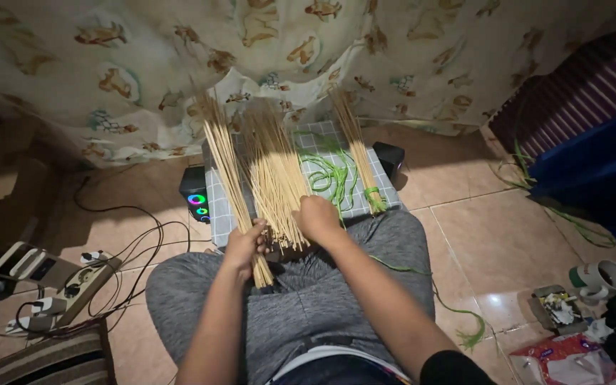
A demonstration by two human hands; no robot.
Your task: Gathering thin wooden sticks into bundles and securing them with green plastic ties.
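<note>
I sit on the floor in grey trousers with a low checked-cloth surface (383, 196) in front of my knees. My left hand (244, 246) grips a thin bundle of long pale sticks (226, 167) near its lower end. My right hand (319, 217) rests on the lower end of a wider fan of loose sticks (274, 171) lying on the cloth. A third bundle (356, 146), tied with a green band, lies at the right of the cloth. Green strings (329, 177) are strewn between the piles.
A small speaker with coloured lights (195, 194) stands left of the cloth, a dark one (391, 158) to the right. A power strip with cables (83, 281) lies at left. A tape roll (600, 276), wrappers and a blue cloth (600, 171) are at right. A patterned curtain (251, 50) hangs behind.
</note>
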